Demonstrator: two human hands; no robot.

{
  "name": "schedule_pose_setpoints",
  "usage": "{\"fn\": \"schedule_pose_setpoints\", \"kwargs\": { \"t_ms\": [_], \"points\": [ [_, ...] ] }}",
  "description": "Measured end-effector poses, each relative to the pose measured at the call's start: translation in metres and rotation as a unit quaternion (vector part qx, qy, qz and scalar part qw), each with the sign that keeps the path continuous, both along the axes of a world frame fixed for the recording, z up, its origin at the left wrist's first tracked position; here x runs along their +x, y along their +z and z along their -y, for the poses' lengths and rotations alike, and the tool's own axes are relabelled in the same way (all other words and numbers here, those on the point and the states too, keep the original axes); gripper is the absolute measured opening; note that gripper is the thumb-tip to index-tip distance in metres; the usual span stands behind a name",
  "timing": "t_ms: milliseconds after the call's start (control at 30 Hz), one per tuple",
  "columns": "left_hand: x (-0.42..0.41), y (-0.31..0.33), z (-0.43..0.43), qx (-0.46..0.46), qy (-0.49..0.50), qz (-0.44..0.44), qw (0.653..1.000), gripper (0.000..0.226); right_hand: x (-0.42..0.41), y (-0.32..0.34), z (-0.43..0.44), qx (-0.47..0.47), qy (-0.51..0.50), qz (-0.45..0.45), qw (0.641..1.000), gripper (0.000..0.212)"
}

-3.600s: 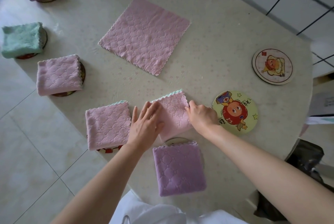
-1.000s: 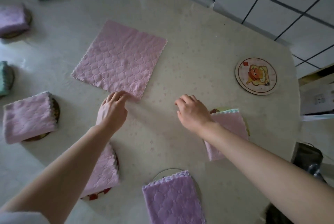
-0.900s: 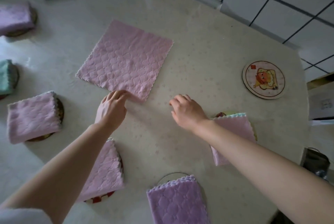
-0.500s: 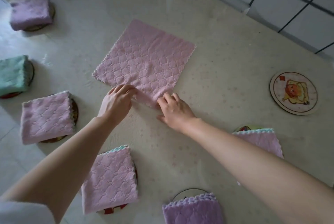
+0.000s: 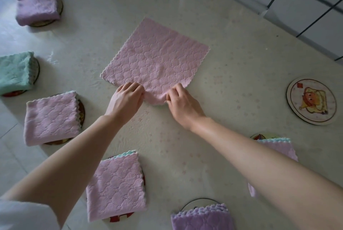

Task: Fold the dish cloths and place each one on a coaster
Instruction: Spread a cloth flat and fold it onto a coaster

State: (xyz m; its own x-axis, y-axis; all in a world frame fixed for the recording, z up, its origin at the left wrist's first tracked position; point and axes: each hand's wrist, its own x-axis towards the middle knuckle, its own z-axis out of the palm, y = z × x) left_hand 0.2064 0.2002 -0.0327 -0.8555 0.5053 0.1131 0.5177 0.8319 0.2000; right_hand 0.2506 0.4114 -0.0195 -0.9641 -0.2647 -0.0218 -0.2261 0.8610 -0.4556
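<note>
Left grip: I see it clenched on the near-left edge of the flat cloth, fingers curled over the hem.
Right grip: pinching the same cloth just right of its near corner.
Flat cloth: pink, spread mid-bench, with its near corner bunched between both grips.
Bare coaster: right, well apart from the cloth.
Folded cloths: on coasters along the left and near sides.

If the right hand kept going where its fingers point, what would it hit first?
The flat cloth: the right hand pinches its near corner and points across it; nothing else seems in line.
</note>
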Motion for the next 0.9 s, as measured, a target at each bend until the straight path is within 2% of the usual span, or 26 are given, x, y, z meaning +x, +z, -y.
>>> {"fn": "schedule_pose_setpoints", "kwargs": {
  "t_ms": [67, 167, 300, 400, 533, 633, 700, 733, 833, 900],
  "points": [
    [0.005, 0.000, -0.002, -0.002, -0.002, 0.013, 1.000, 0.019, 0.003, 0.009, -0.006, -0.074, -0.003, -0.003, 0.997, 0.009],
    [0.009, 0.002, -0.005, -0.021, -0.006, 0.032, 0.999, 0.046, 0.009, 0.031, -0.017, -0.154, 0.007, 0.029, 0.988, 0.004],
    [0.005, 0.007, -0.007, -0.011, 0.034, 0.035, 0.999, 0.055, 0.027, 0.065, -0.039, -0.222, 0.039, 0.108, 0.968, 0.008],
    [0.001, 0.008, 0.001, 0.007, 0.056, 0.036, 0.998, 0.047, 0.038, 0.076, -0.062, -0.236, 0.011, 0.115, 0.965, 0.008],
    [-0.003, 0.018, 0.002, 0.056, 0.066, 0.047, 0.995, 0.025, 0.035, 0.079, -0.096, -0.243, -0.092, 0.087, 0.962, 0.008],
    [-0.006, 0.039, -0.012, 0.086, 0.076, 0.050, 0.992, 0.026, 0.029, 0.083, -0.113, -0.260, -0.127, 0.083, 0.953, 0.027],
    [-0.010, 0.057, -0.022, 0.106, 0.085, 0.055, 0.989, 0.034, 0.026, 0.088, -0.122, -0.233, -0.108, 0.061, 0.965, 0.042],
    [-0.011, 0.067, -0.026, 0.114, 0.082, 0.052, 0.989, 0.036, 0.025, 0.092, -0.126, -0.197, -0.094, 0.031, 0.975, 0.043],
    [-0.011, 0.095, -0.035, 0.147, 0.062, 0.011, 0.987, 0.036, 0.025, 0.106, -0.142, -0.078, -0.072, -0.114, 0.988, 0.027],
    [-0.002, 0.106, -0.037, 0.166, 0.053, -0.015, 0.985, 0.035, 0.032, 0.114, -0.151, -0.058, -0.087, -0.156, 0.982, 0.019]
  ]
}}
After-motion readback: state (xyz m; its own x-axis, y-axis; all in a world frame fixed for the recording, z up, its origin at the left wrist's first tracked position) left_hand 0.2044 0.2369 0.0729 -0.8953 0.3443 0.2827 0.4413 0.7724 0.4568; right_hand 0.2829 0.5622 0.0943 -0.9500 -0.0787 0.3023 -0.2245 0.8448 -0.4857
